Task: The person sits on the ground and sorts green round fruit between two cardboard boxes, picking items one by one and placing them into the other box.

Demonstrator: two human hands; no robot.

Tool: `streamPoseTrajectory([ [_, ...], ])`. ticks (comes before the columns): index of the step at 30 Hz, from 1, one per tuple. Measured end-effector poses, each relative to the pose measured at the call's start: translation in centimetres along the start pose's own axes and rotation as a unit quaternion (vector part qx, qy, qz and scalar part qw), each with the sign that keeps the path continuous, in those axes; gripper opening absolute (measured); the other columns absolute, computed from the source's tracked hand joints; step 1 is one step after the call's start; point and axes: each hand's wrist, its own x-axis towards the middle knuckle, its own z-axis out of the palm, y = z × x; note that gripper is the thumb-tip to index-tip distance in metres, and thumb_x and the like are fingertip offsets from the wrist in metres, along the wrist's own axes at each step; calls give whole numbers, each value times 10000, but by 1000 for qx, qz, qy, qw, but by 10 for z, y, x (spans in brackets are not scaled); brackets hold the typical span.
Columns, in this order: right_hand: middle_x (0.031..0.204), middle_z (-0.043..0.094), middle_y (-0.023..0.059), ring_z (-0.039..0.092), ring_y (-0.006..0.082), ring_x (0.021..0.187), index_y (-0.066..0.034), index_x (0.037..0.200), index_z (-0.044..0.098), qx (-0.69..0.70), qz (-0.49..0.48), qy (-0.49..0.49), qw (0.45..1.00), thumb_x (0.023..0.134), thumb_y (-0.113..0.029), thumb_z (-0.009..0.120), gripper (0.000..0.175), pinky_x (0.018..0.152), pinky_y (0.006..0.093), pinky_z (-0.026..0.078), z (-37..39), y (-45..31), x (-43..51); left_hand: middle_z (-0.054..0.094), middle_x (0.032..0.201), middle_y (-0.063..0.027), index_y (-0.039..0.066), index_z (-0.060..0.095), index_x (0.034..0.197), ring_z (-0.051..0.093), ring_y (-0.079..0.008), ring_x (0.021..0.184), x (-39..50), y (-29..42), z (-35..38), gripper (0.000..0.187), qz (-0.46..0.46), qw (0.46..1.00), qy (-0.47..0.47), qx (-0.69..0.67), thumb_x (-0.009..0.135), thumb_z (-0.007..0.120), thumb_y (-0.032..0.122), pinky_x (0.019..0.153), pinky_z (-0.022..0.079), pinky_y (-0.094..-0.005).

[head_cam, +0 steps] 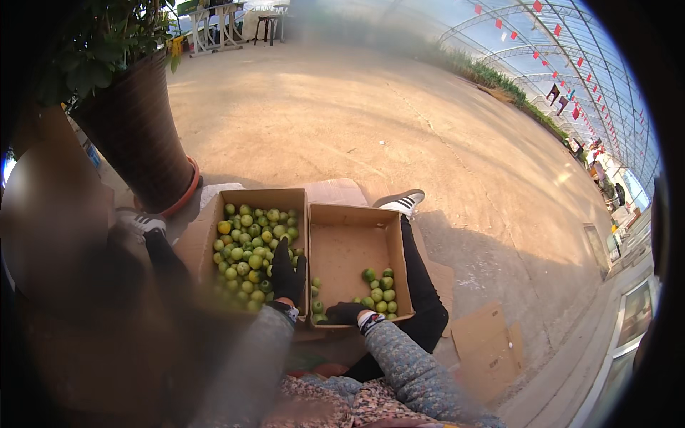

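Note:
Two open cardboard boxes sit side by side before me. The left box (291,197) holds many small round green fruits (256,261), a few of them yellowish. My left hand (289,273), in a black glove, reaches over these fruits along the box's right side, thumb and fingers apart. Inside the right box (342,241), a smaller group of green fruits (377,295) lies in the near right corner, and several more lie along the near left. My right hand (344,313), also black-gloved, is low at that box's near wall between the two groups. Its fingertips are hard to make out.
My legs stretch out on both sides of the boxes, a white striped shoe (402,202) at the right. A tall dark planter (139,128) on an orange saucer stands at the left. Flattened cardboard (484,348) lies on the floor at the right. Blur covers the lower left.

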Motion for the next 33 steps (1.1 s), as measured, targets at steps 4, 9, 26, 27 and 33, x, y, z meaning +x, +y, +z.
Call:
streamPoseTrajectory([
  [4,1138,617,205,578,392,1063,-93,1161,597,3,25,10,1000,855,-573,501,578,920,468,442,4,-12,7,482,1315,-223,-4,425,1336,460,-369,1222,-1,-6,-1,490,10,999,-9,39,909,571,189,1018,390,-412],
  [9,1075,639,214,610,386,1000,-86,1096,638,-43,-12,61,997,843,-585,518,572,895,459,452,8,-14,17,483,1316,-219,-4,433,1331,456,-367,1226,-3,-6,4,474,10,998,-21,59,916,555,189,1024,383,-416],
  [26,922,646,183,638,328,827,-163,1301,514,-27,-196,163,967,859,-258,590,458,760,395,505,2,7,-2,567,1195,-171,70,530,1255,514,-345,1134,4,33,-15,532,78,995,-52,-11,796,686,287,1009,380,-450],
  [27,870,642,185,639,322,779,-185,1341,477,-14,-239,229,944,847,-214,601,510,719,400,514,6,15,-4,572,1186,-159,82,529,1261,521,-330,1127,5,45,-21,548,138,985,-104,-7,786,692,302,1027,366,-454],
  [33,875,613,107,621,201,688,-37,1306,430,605,-97,281,738,961,-365,491,480,500,309,499,-10,-21,-21,600,1118,-119,148,517,1308,561,-303,1086,1,72,-30,659,243,893,-369,86,737,737,393,1020,388,-471],
])
